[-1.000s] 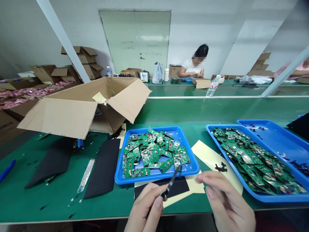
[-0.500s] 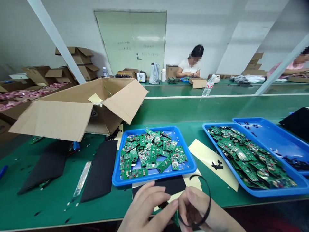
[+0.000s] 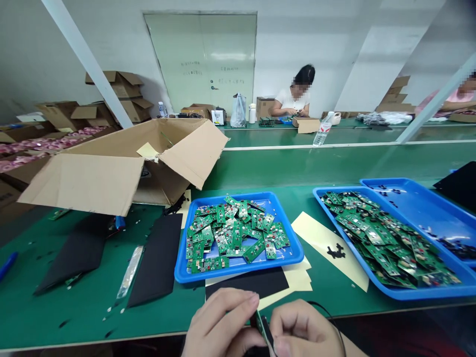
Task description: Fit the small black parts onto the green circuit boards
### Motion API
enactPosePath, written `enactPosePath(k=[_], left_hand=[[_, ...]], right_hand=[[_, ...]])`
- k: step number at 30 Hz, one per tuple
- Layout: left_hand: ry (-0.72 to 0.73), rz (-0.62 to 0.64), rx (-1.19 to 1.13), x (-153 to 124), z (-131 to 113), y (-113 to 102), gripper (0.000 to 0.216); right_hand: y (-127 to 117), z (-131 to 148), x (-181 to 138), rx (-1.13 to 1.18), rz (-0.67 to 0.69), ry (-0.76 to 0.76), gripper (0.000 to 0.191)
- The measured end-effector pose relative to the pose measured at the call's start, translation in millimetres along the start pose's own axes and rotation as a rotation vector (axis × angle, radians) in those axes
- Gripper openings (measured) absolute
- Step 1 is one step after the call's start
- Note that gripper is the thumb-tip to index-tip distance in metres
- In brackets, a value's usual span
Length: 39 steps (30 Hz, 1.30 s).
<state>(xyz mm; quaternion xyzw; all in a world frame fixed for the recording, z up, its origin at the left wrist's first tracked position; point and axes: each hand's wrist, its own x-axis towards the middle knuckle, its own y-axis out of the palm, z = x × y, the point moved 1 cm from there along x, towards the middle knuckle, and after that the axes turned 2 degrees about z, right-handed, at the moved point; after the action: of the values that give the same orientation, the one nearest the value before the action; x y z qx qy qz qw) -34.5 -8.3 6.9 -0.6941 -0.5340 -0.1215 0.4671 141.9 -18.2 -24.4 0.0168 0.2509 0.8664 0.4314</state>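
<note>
At the bottom middle, my left hand (image 3: 223, 322) is closed around a small green circuit board (image 3: 260, 322), held on edge. My right hand (image 3: 303, 327) is closed against the board's right side, its fingers pinched on a thin black strip (image 3: 329, 315). The strip's loose end curves out behind the right wrist. A dark piece lies along the board between the two hands; my fingers hide most of it. Just beyond them, a blue tray (image 3: 297, 254) holds many loose green circuit boards (image 3: 236, 233).
A second blue tray (image 3: 394, 293) of boards stands at right, beside another blue tray (image 3: 401, 186) with small black parts. Black sheets (image 3: 156, 263) and cream paper (image 3: 308, 228) lie on the green table. An open cardboard box (image 3: 82, 178) is at left. Two people sit across.
My right hand has turned and closed in on the board, and the strip's loop has swung down behind the wrist. The left hand's fingers have drawn together around the board.
</note>
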Motion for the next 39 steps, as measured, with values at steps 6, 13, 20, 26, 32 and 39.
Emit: enactPosePath(k=[6,13,20,26,32,39], left_hand=[[-0.106,0.003,-0.189,-4.2,3.3,3.6,0.048],[-0.175,0.051,-0.330,-6.5,4.5,5.3,0.064],[-0.243,-0.014,-0.408,-6.9,7.7,16.6,0.049],[-0.417,-0.195,-0.746,-8.5,0.3,28.2,0.038],[-0.769,-0.301,-0.991,4.5,-18.1,25.8,0.029],[-0.867,-0.338,-1.030,7.9,-18.9,20.6,0.029]], right_hand=[[-3.1,-5.7,5.6,0.004,0.040,0.013,0.058],[-3.5,6.8,0.5,-0.195,0.036,-0.070,0.051],[0.9,34.3,-8.4,-0.620,-0.128,-0.116,0.013],[3.8,40.3,-10.1,-0.578,-0.192,-0.037,0.020],[6.1,37.9,-11.7,-0.344,-0.239,-0.072,0.026],[3.1,46.9,-16.0,-0.595,-0.297,-0.217,0.047]])
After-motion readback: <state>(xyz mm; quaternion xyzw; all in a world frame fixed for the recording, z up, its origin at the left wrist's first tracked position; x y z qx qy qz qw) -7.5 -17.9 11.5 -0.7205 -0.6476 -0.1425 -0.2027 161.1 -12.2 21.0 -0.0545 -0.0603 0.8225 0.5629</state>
